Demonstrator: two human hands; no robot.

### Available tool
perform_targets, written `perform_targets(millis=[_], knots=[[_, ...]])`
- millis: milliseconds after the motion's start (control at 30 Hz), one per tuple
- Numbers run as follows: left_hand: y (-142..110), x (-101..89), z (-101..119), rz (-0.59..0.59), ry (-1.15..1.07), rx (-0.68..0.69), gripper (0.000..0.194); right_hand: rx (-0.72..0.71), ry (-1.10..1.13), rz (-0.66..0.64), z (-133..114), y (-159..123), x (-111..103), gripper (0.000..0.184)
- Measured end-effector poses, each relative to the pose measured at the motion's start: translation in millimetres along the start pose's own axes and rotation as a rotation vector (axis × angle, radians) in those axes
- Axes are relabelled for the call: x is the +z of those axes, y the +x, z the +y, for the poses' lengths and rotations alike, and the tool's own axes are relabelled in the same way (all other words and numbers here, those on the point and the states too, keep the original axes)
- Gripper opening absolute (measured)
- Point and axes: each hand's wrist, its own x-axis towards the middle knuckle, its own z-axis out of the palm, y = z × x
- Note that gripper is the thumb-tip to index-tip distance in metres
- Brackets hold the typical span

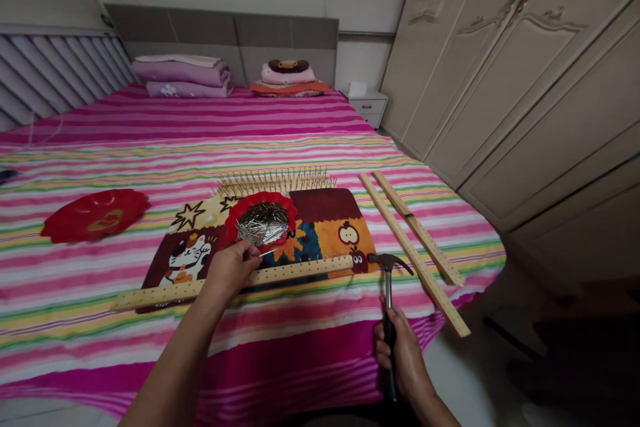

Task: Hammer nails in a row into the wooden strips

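Note:
My left hand (233, 270) pinches a thin nail (269, 253) just in front of a red scalloped plate (231, 221) heaped with loose nails (265, 221). Below the plate, a long pale wooden strip (295, 271) with rows of small holes lies across a patterned mat (325, 205). Several nails stand up from the strip's right part. My left wrist passes over the strip and hides some of it. On the right, my right hand (405, 350) is wrapped around the dark handle of a claw hammer (388, 261), its head raised near the strip's right end.
Behind the mat lie strips studded with upright nails (277, 181). Two more wooden strips (415, 253) lie to the right. A second red plate (97, 213) sits at the left on the striped bedspread (100, 300). Folded bedding (183, 75) is stacked by the headboard (200, 30); wardrobes (480, 80) line the right.

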Motion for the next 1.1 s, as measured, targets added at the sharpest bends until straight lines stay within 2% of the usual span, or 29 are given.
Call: perform_targets(millis=[167,367,567,667,767,833,967,1100], knots=[[-9.3,8.6,1.8,-0.148,0.202,0.1,0.008,-0.003,-0.003,-0.002,-0.4,0.5,-0.3,0.032],[-5.2,15.8,4.8,-0.253,0.401,0.084,0.005,0.001,-0.01,-0.001,-2.3,-0.3,1.0,0.032],[-0.4,25.5,11.8,-0.258,0.304,0.148,0.001,0.001,-0.01,-0.003,-3.5,-1.4,0.6,0.035],[2.3,27.9,13.3,-0.31,0.245,0.165,0.01,0.004,-0.008,-0.008,-3.9,-1.3,0.5,0.036],[3.9,29.0,11.3,-0.262,0.092,0.118,0.012,0.008,-0.005,-0.01,-4.4,-1.4,0.7,0.036],[3.5,30.8,9.7,-0.223,-0.165,0.034,0.01,0.011,-0.004,-0.009,-4.8,-1.7,1.0,0.038],[0.5,39.6,10.0,-0.275,-0.678,-0.14,0.03,0.014,-0.007,-0.013,-5.4,-2.6,1.4,0.041],[-1.5,51.8,11.2,-0.168,-0.802,-0.177,0.038,0.012,-0.01,-0.014,-5.4,-2.5,1.0,0.038]])
